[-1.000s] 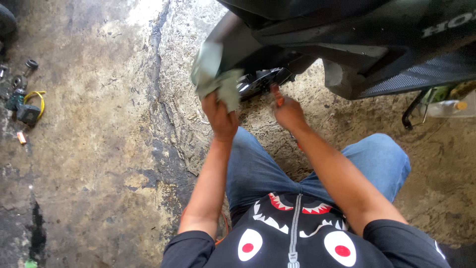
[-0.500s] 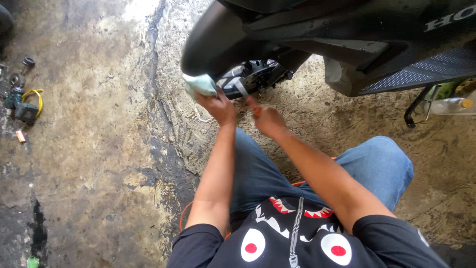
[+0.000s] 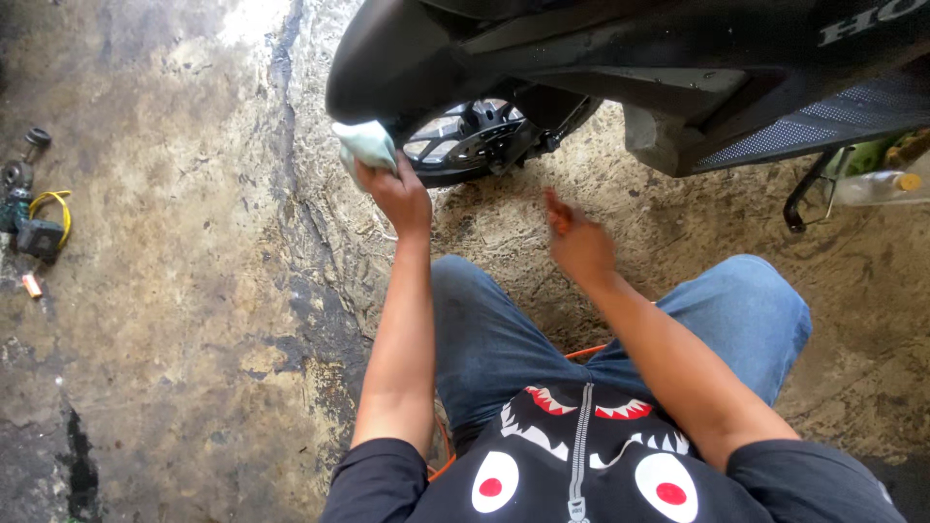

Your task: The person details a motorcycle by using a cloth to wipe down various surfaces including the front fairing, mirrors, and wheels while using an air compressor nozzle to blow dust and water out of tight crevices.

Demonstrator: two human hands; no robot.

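My left hand (image 3: 395, 197) grips a pale green cloth (image 3: 365, 145) and presses it against the lower edge of a black scooter's front fender (image 3: 387, 68). Behind the fender, the front wheel (image 3: 465, 145) with its brake disc shows. My right hand (image 3: 577, 240) hovers in the air below the wheel, away from the scooter, fingers loosely curled and holding nothing. I squat in blue jeans over the stained concrete floor (image 3: 194, 291).
The scooter's black body (image 3: 736, 68) fills the top right, its side stand (image 3: 804, 199) down. A plastic bottle (image 3: 872, 186) lies behind the stand. A small tool with a yellow cable (image 3: 39, 225) and loose parts sit at the far left.
My left hand carried the cloth leftward along the fender to its lower edge. My right hand came off the wheel area and drew back toward me.
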